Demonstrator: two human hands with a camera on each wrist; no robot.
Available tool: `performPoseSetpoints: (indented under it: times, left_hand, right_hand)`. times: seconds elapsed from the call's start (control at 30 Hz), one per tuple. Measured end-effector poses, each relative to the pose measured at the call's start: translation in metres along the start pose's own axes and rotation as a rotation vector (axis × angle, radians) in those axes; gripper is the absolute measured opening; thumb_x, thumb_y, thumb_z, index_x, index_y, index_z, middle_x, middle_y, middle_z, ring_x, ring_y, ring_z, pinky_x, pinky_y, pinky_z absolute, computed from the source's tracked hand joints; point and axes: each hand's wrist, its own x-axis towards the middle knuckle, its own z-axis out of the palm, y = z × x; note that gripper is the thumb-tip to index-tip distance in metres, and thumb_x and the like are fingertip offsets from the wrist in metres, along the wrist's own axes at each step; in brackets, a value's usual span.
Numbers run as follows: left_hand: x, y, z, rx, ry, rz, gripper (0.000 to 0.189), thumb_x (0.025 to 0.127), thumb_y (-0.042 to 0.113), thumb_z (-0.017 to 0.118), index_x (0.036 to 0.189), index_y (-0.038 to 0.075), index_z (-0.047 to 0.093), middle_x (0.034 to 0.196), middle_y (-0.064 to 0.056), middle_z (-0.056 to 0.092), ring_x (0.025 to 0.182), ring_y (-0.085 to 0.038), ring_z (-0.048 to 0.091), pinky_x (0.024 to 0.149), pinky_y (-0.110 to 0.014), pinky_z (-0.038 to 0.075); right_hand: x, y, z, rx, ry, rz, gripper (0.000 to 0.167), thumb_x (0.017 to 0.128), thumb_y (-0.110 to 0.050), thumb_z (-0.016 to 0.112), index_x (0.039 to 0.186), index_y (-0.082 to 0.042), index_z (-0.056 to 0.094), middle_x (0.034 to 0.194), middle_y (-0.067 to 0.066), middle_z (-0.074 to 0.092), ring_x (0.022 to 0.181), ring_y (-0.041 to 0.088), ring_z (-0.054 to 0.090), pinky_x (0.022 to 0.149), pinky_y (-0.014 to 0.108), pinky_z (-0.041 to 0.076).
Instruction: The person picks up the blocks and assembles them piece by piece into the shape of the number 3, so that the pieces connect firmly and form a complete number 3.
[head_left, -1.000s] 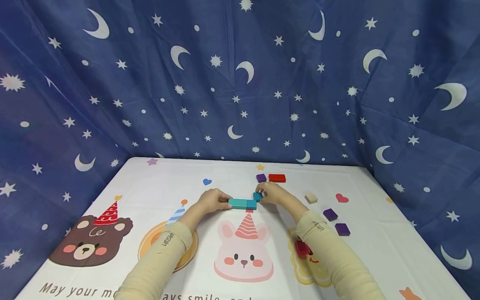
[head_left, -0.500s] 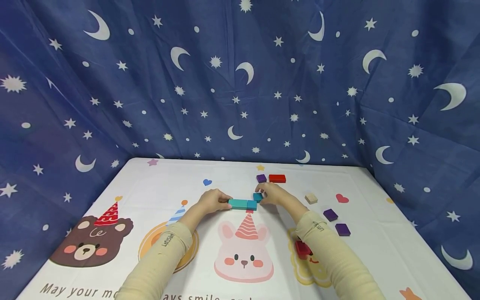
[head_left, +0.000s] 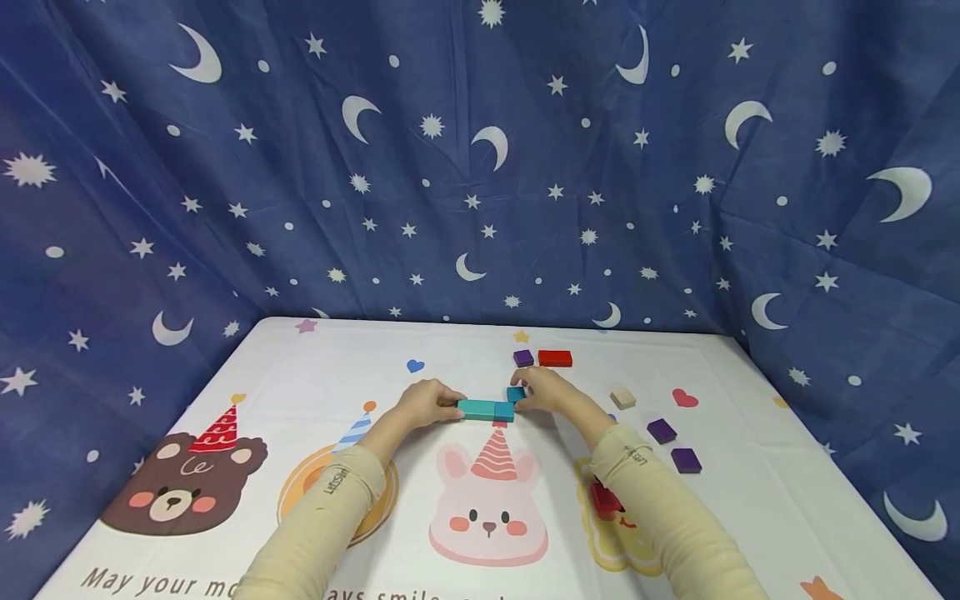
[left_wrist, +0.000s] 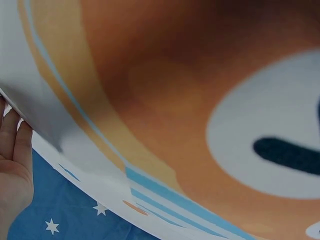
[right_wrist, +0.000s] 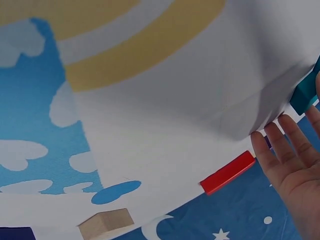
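In the head view, a long turquoise block (head_left: pixel 476 409) lies flat, its right end against a small blue block (head_left: pixel 504 412). My left hand (head_left: pixel 427 402) holds the turquoise block's left end with thumb and fingers. Just behind the small blue block sits another blue block (head_left: pixel 515 394), which my right hand (head_left: pixel 547 389) pinches between thumb and index finger. The right wrist view shows a teal-blue block (right_wrist: pixel 304 95) at my right fingertips, the other fingers spread out. Only part of my left hand (left_wrist: pixel 17 165) appears in the left wrist view; its block is hidden there.
Behind my right hand lie a purple block (head_left: pixel 523 358) and a long red block (head_left: pixel 555 358). Rightward are a beige block (head_left: pixel 622 398) and two purple blocks, one nearer (head_left: pixel 686 460). A red block (head_left: pixel 604 500) is partly covered by my right sleeve. A starry blue curtain (head_left: pixel 480 167) borders the table.
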Motion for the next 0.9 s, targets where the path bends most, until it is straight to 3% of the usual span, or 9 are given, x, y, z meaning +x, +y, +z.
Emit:
performPoseSetpoints:
  times: [0.53,0.9]
  left_hand:
    - [0.0,-0.0013,-0.0047,0.01,-0.012,0.037,0.034,0.082,0.028,0.072,0.112,0.014,0.07,0.109,-0.006,0.071,0.11,-0.027,0.062,0.096,-0.045,0.046]
    - [0.0024,-0.0039,-0.0016,0.009,-0.014,0.027,0.034,0.081,0.03,0.072,0.112,0.016,0.07,0.11,-0.005,0.071,0.11,-0.026,0.062,0.095,-0.044,0.047]
  right_hand:
    - [-0.0005,0.0012,-0.0029,-0.019,-0.007,-0.012,0.038,0.078,-0.009,0.075,0.113,-0.004,0.061,0.112,0.017,0.064,0.102,0.027,0.059,0.097,0.043,0.046]
    - [-0.0049,0.0065,-0.0049,-0.004,-0.012,-0.018,0.039,0.078,-0.009,0.076,0.113,-0.005,0.062,0.111,0.014,0.064,0.104,0.027,0.059,0.098,0.043,0.047]
